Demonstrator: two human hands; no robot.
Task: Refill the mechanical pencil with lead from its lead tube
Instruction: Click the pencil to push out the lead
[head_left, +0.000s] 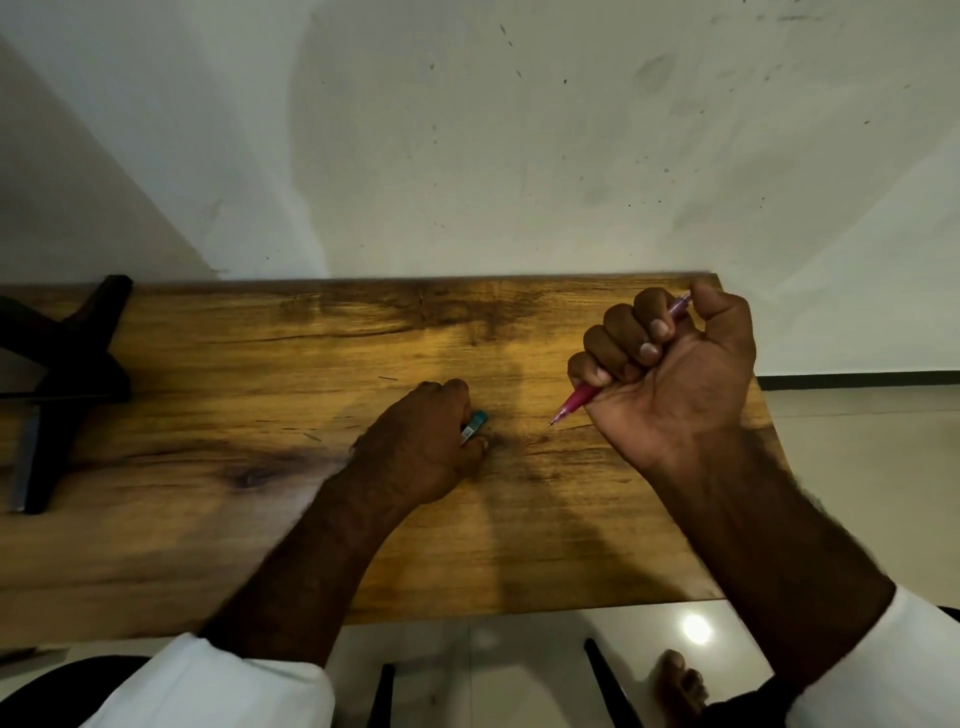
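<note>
right hand (670, 374) fists the pink mechanical pencil (576, 397); left hand (415, 447) pinches the lead tube (476, 421), label (468, 432) unreadable.

No text can be read. A small white label (468, 433) is seen on the lead tube (479, 418) — toward six o'clock of centre — but its print cannot be made out.

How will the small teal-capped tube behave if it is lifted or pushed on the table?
The lead tube looks tiny beside the left hand gripping it, so probably light. Its smooth plastic may slide on the polished table.
</note>
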